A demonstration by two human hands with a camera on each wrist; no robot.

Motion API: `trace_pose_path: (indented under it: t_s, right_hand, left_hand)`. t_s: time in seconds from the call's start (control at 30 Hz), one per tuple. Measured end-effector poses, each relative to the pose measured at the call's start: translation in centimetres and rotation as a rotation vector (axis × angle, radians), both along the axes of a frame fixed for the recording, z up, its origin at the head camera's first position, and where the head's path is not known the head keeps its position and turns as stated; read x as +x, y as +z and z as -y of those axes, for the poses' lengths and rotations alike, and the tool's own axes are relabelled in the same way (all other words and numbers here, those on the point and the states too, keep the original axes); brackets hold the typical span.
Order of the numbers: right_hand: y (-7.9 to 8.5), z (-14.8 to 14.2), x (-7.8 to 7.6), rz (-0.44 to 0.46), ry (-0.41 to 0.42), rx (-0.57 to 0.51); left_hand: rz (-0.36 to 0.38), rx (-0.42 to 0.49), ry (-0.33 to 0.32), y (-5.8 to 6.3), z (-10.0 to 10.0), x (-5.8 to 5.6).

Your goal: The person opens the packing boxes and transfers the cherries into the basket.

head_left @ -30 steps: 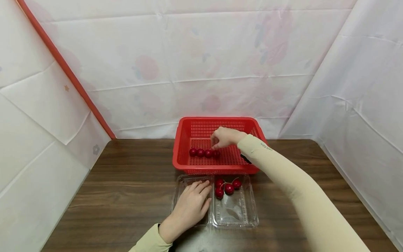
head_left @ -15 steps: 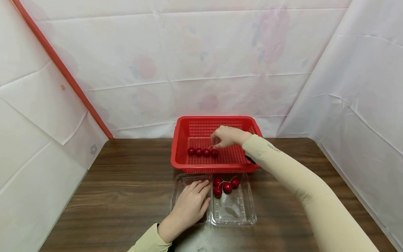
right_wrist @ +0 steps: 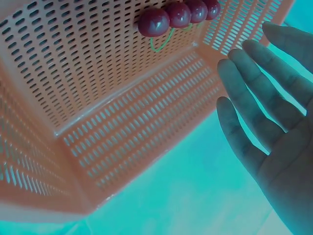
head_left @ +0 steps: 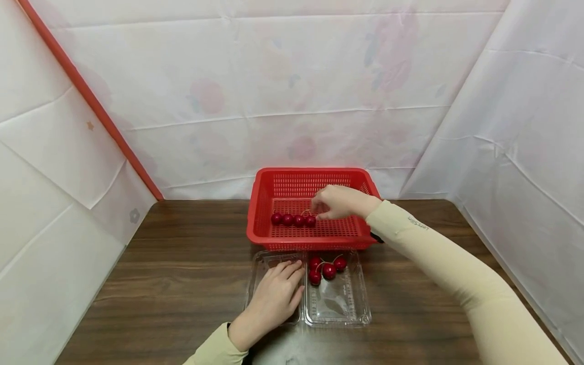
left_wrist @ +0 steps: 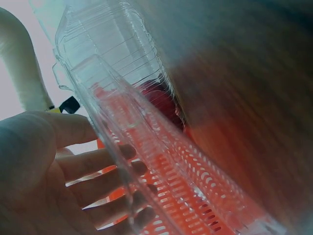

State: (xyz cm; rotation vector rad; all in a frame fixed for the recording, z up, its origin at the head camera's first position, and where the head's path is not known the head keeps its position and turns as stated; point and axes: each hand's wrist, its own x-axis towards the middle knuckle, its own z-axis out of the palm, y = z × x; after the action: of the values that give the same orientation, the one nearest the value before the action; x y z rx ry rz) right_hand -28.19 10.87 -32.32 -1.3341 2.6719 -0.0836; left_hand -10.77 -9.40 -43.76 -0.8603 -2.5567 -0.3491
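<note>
My right hand hovers inside the red plastic basket, at the right end of a row of several dark red cherries. Nothing is in its grasp; in the right wrist view its fingers are extended and apart from the cherries, one of which shows a looped stem. My left hand rests flat on the left half of a clear plastic clamshell box. Several stemmed cherries lie at the far end of the box's right half.
The basket stands just beyond the box on a dark wooden table. White patterned cloth walls off the back and both sides. A red strip runs down the back left corner.
My right hand has let go of the rightmost cherry's stem and moved slightly right, leaving it in the row. My left hand stays on the clamshell box.
</note>
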Motion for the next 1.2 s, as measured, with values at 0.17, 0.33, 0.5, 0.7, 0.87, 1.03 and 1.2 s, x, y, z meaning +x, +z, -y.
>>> trace_pose_path:
  t_s: [0.17, 0.33, 0.5, 0.7, 0.87, 1.03, 1.2]
  right_hand:
    - [0.4, -0.9, 1.0, -0.042, 0.027, -0.024]
    - [0.4, -1.6, 2.0, -0.069, 0.047, -0.054]
    - [0.3, -2.2, 3.1, -0.109, 0.07, -0.083]
    - [0.1, -2.9, 4.4, -0.13, 0.083, -0.129]
    - [0.0, -3.4, 5.1, -0.148, 0.098, -0.156]
    - [-0.4, -3.8, 5.5, -0.171, 0.118, -0.155]
    - [-0.7, -4.1, 6.0, -0.172, 0.126, -0.163]
  left_hand:
    - [-0.004, 0.003, -0.003, 0.0, -0.1, 0.0]
    - [0.001, 0.006, -0.007, 0.0, -0.1, -0.1]
    - [0.002, 0.008, -0.005, -0.1, -0.1, -0.1]
    - [0.004, 0.012, -0.009, -0.2, -0.1, -0.1]
    - [0.008, 0.016, -0.013, -0.2, -0.1, -0.1]
    - [0.006, 0.017, -0.016, -0.3, -0.1, -0.2]
    - [0.001, 0.016, -0.017, -0.3, -0.1, -0.2]
